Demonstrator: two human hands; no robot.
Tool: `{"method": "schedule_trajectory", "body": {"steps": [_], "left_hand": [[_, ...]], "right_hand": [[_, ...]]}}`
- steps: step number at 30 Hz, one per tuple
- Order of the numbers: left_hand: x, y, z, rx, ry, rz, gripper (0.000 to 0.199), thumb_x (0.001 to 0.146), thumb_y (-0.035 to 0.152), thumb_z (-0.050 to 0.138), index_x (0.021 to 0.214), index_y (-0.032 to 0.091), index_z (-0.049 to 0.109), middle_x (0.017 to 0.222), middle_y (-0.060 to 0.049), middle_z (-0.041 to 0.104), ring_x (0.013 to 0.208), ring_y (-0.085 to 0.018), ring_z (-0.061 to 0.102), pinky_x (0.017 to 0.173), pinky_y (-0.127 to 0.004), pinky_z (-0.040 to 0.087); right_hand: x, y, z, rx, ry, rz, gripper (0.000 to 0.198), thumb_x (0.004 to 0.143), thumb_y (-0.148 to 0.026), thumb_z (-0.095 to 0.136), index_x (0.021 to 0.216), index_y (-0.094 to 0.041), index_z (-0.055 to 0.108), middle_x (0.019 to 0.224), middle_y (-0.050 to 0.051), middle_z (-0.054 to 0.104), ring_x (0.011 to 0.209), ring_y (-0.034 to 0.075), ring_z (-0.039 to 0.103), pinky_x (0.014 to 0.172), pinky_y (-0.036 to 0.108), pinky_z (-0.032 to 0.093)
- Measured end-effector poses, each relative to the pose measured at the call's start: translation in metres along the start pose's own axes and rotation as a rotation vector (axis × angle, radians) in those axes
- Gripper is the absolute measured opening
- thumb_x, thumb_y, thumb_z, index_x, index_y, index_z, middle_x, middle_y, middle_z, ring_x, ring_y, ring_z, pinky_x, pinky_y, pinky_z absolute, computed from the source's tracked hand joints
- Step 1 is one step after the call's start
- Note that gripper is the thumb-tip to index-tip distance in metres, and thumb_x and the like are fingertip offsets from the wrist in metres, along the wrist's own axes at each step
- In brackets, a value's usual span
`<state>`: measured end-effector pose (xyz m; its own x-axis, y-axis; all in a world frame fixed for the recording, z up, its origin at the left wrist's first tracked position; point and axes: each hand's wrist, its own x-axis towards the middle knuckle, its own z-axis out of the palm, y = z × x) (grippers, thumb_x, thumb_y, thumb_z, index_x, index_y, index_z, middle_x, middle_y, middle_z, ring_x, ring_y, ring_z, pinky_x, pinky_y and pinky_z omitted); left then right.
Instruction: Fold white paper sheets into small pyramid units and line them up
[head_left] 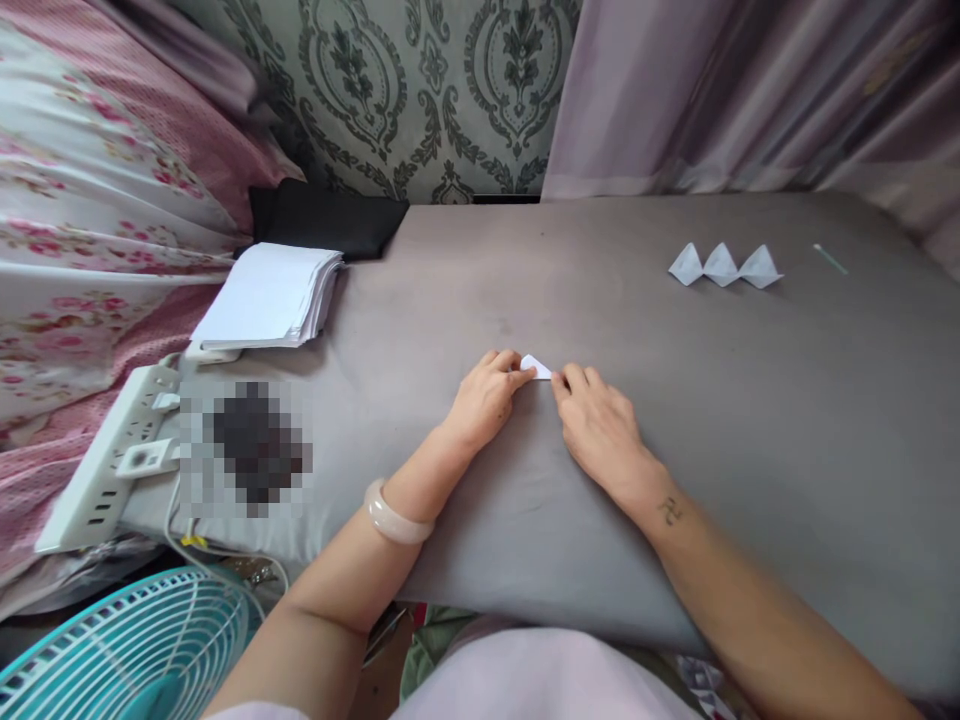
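Observation:
A small folded piece of white paper (534,367) lies on the grey tabletop (480,290) between my hands. My left hand (491,395) grips its left side, with the fingertips pressed together on it. At the paper's right corner, the fingers of my right hand (596,415) are closed and press down on the tip. Part of the paper is hidden under my left fingers. Three folded white paper pieces (722,265) stand in a row at the far right, their corners meeting.
A stack of white paper (266,295) sits at the left, before a black folder-like item (337,220). Beside them are a white power strip (124,440) and a blurred-out dark object (259,440). A thin stick (831,259) lies far right. A turquoise fan (142,650) stands lower left.

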<state>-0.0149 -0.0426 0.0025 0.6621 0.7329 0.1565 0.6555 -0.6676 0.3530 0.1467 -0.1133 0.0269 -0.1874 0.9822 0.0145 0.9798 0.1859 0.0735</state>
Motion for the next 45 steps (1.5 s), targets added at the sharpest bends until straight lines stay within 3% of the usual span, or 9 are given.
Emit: {"method": "schedule_trajectory", "body": {"steps": [5, 10, 16, 19, 24, 30, 38, 45], "left_hand": [[-0.001, 0.005, 0.0, 0.002, 0.006, -0.065, 0.044, 0.091, 0.008, 0.036, 0.118, 0.023, 0.067, 0.111, -0.008, 0.06, 0.097, -0.021, 0.052, 0.083, -0.031, 0.047], [0.002, 0.0, 0.001, -0.04, 0.013, -0.057, 0.043, 0.091, 0.008, 0.036, 0.114, 0.024, 0.069, 0.11, -0.008, 0.061, 0.095, -0.02, 0.051, 0.088, -0.032, 0.046], [0.003, -0.005, 0.005, -0.174, 0.104, -0.165, 0.034, 0.09, 0.008, 0.039, 0.104, 0.019, 0.068, 0.102, -0.008, 0.062, 0.094, -0.019, 0.053, 0.09, -0.032, 0.044], [0.0, -0.004, 0.006, -0.121, 0.159, -0.297, 0.022, 0.09, 0.015, 0.047, 0.106, 0.012, 0.062, 0.101, -0.011, 0.061, 0.096, -0.022, 0.052, 0.092, -0.036, 0.042], [-0.002, -0.001, 0.005, -0.079, 0.144, -0.417, 0.016, 0.09, 0.025, 0.051, 0.095, 0.015, 0.063, 0.102, -0.011, 0.06, 0.096, -0.025, 0.05, 0.09, -0.037, 0.041], [0.0, -0.002, 0.007, -0.156, 0.157, -0.446, 0.019, 0.091, 0.031, 0.051, 0.092, 0.017, 0.065, 0.098, -0.01, 0.06, 0.098, -0.024, 0.051, 0.092, -0.038, 0.039], [-0.001, -0.005, 0.006, -0.22, 0.178, -0.435, 0.015, 0.087, 0.03, 0.058, 0.087, 0.018, 0.067, 0.096, -0.009, 0.06, 0.097, -0.024, 0.052, 0.091, -0.04, 0.039], [0.005, 0.0, 0.007, -0.227, 0.173, -0.461, 0.022, 0.088, 0.037, 0.056, 0.093, 0.019, 0.068, 0.099, -0.011, 0.061, 0.1, -0.027, 0.052, 0.09, -0.042, 0.039]], "right_hand": [[0.002, 0.0, 0.005, 0.094, 0.072, 0.042, 0.043, 0.089, -0.004, 0.033, 0.121, -0.01, 0.062, 0.106, 0.016, 0.06, 0.094, 0.027, 0.052, 0.072, 0.038, 0.044], [0.004, -0.002, 0.008, 0.295, 0.222, -0.001, 0.047, 0.088, -0.003, 0.035, 0.129, -0.013, 0.056, 0.121, 0.014, 0.059, 0.111, 0.026, 0.048, 0.091, 0.036, 0.045], [0.004, -0.015, 0.01, 0.26, 0.143, -0.051, 0.045, 0.092, -0.012, 0.035, 0.135, -0.008, 0.049, 0.12, 0.018, 0.058, 0.107, 0.027, 0.051, 0.088, 0.039, 0.047], [0.002, -0.018, 0.01, 0.191, 0.136, -0.055, 0.045, 0.095, -0.022, 0.036, 0.137, -0.008, 0.048, 0.122, 0.018, 0.057, 0.103, 0.028, 0.052, 0.085, 0.04, 0.047], [0.002, -0.021, 0.007, 0.124, 0.103, -0.065, 0.047, 0.097, -0.028, 0.034, 0.138, -0.009, 0.047, 0.122, 0.017, 0.056, 0.103, 0.027, 0.051, 0.084, 0.038, 0.044], [0.012, -0.011, 0.0, 0.141, 0.098, -0.093, 0.041, 0.097, -0.029, 0.036, 0.126, -0.014, 0.06, 0.114, 0.013, 0.059, 0.101, 0.025, 0.051, 0.085, 0.037, 0.042], [0.006, 0.001, 0.003, 0.249, 0.148, -0.148, 0.033, 0.094, -0.021, 0.039, 0.117, -0.018, 0.062, 0.112, 0.009, 0.062, 0.098, 0.021, 0.054, 0.079, 0.033, 0.043], [0.019, -0.003, -0.006, 0.22, 0.119, -0.116, 0.028, 0.09, -0.019, 0.042, 0.09, -0.018, 0.071, 0.101, 0.008, 0.064, 0.093, 0.02, 0.055, 0.076, 0.032, 0.043]]}}
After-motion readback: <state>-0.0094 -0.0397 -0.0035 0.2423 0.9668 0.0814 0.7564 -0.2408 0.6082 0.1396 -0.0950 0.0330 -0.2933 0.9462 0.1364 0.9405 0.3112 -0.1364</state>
